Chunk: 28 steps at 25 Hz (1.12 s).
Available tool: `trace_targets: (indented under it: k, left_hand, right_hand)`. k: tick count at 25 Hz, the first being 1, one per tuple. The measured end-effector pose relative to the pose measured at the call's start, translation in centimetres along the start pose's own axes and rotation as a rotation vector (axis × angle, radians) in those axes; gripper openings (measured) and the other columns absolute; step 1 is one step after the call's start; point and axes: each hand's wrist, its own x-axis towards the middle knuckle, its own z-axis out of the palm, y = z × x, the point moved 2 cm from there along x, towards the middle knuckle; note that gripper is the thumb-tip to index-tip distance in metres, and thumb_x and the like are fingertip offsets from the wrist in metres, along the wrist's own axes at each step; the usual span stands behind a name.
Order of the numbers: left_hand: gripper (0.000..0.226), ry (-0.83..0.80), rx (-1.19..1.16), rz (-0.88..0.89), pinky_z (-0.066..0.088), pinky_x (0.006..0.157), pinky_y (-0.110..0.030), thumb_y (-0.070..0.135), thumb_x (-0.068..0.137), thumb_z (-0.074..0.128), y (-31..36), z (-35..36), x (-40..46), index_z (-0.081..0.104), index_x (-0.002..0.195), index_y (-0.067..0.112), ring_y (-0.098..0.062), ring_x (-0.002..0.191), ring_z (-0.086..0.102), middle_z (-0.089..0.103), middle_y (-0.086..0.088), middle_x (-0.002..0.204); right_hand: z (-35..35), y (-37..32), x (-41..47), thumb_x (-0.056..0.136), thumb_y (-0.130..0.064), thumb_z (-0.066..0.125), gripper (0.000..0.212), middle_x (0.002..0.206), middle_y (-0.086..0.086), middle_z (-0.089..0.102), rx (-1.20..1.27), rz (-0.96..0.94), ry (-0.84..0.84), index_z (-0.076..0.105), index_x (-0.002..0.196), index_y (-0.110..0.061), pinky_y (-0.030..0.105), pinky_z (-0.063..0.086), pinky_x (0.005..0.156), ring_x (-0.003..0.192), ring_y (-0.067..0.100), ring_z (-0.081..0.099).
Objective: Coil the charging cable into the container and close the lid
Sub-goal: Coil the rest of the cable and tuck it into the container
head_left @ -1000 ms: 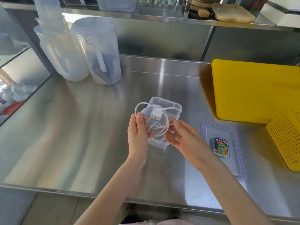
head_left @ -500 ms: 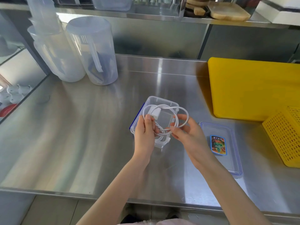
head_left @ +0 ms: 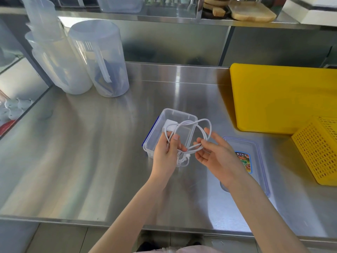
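Observation:
A white charging cable (head_left: 202, 123) with a white plug block (head_left: 170, 125) hangs in loose loops above a clear rectangular container (head_left: 179, 114) with blue side clips on the steel counter. My left hand (head_left: 166, 152) pinches the gathered loops at the container's near end. My right hand (head_left: 215, 154) holds the cable's right loop between thumb and forefinger, just right of the container. The clear lid (head_left: 255, 148), with a colourful sticker, lies flat on the counter to the right of my right hand.
Two tall translucent pitchers (head_left: 98, 59) stand at the back left. A yellow cutting board (head_left: 284, 99) and a yellow perforated basket (head_left: 319, 150) sit at the right. A steel shelf (head_left: 164, 17) runs above the counter's back edge.
The cable loops have shifted from over the container's left side to its right side. My right hand has moved from open beside the cable to pinching the loop.

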Motion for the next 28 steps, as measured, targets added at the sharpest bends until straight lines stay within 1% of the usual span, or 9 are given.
trace_targets:
  k: [5,11,14,17,20,22,24,26,28]
  left_hand:
    - [0.019,0.002,-0.046,-0.052,0.041,0.055,-0.004,0.012,0.096,0.038,0.0,1.4,-0.2,0.049,0.081,0.009,0.006,0.049,0.054,0.053,0.003,0.060]
    - [0.029,-0.045,0.163,0.029,0.039,0.065,-0.015,0.014,0.096,0.038,-0.6,4.1,-0.5,0.044,0.070,0.024,0.009,0.057,0.052,0.053,0.010,0.066]
    - [0.027,-0.078,0.162,0.046,0.039,0.061,-0.004,0.011,0.096,0.038,0.0,5.6,-0.7,0.043,0.072,0.024,0.015,0.060,0.054,0.054,0.012,0.066]
    - [0.024,-0.105,0.130,0.102,0.038,0.059,-0.004,0.008,0.096,0.038,0.9,7.2,-0.6,0.044,0.074,0.017,0.010,0.056,0.052,0.051,0.007,0.062]
    - [0.026,-0.156,0.122,0.171,0.040,0.061,-0.007,0.006,0.095,0.037,1.8,9.0,-0.6,0.046,0.072,0.013,0.002,0.056,0.052,0.053,0.001,0.061]
    - [0.023,-0.170,0.052,0.166,0.045,0.063,-0.011,0.009,0.096,0.038,2.2,9.9,-0.4,0.049,0.076,0.011,-0.004,0.059,0.056,0.059,-0.009,0.063]
    - [0.020,-0.162,0.057,0.228,0.046,0.064,-0.019,0.014,0.095,0.038,2.7,10.6,-0.1,0.047,0.078,0.020,-0.013,0.062,0.057,0.057,-0.014,0.064]
    - [0.022,-0.133,0.158,0.315,0.043,0.059,-0.020,0.016,0.094,0.038,3.2,11.2,0.3,0.042,0.075,0.027,-0.013,0.059,0.050,0.052,-0.005,0.062]
    - [0.022,-0.109,0.225,0.351,0.043,0.057,-0.023,0.017,0.094,0.038,3.7,11.7,0.9,0.040,0.075,0.028,-0.015,0.057,0.050,0.052,0.000,0.061]
  right_hand:
    - [-1.3,-0.6,-0.3,0.090,-0.003,0.045,0.029,0.064,0.000,0.066,0.007,0.047,-0.070,0.055,0.114,-0.017,0.026,0.049,0.070,0.065,0.012,0.063]
    - [-4.0,-2.2,-1.1,0.091,-0.004,0.045,0.032,0.068,0.000,0.070,-0.066,-0.032,-0.035,0.054,0.116,-0.021,0.025,0.053,0.068,0.066,0.010,0.069]
    - [-5.3,-3.0,-1.0,0.092,-0.004,0.043,0.030,0.063,-0.002,0.070,-0.012,-0.029,-0.034,0.056,0.113,-0.020,0.028,0.052,0.073,0.064,0.009,0.068]
    - [-6.3,-3.4,-0.6,0.093,-0.002,0.039,0.026,0.054,-0.005,0.065,0.016,0.001,-0.048,0.057,0.100,-0.019,0.027,0.052,0.074,0.058,0.007,0.062]
    - [-7.2,-3.8,-0.2,0.092,0.000,0.037,0.025,0.045,-0.005,0.056,0.032,0.037,-0.086,0.053,0.105,-0.013,0.022,0.056,0.065,0.047,0.006,0.053]
    - [-7.7,-4.4,0.0,0.092,-0.003,0.040,0.024,0.052,-0.002,0.062,0.013,0.026,-0.121,0.052,0.113,-0.009,0.020,0.057,0.063,0.052,0.007,0.060]
    - [-8.0,-5.1,0.0,0.090,-0.012,0.049,0.028,0.074,0.001,0.070,-0.136,0.000,-0.122,0.053,0.118,-0.009,0.020,0.057,0.065,0.069,0.009,0.068]
    - [-8.1,-5.6,0.1,0.085,-0.020,0.057,0.041,0.091,0.002,0.070,-0.271,0.021,-0.142,0.048,0.125,-0.015,0.025,0.056,0.067,0.082,0.012,0.069]
    - [-7.9,-6.1,0.2,0.085,-0.020,0.058,0.052,0.095,0.005,0.069,-0.283,0.081,-0.226,0.039,0.132,-0.017,0.029,0.058,0.067,0.082,0.016,0.070]
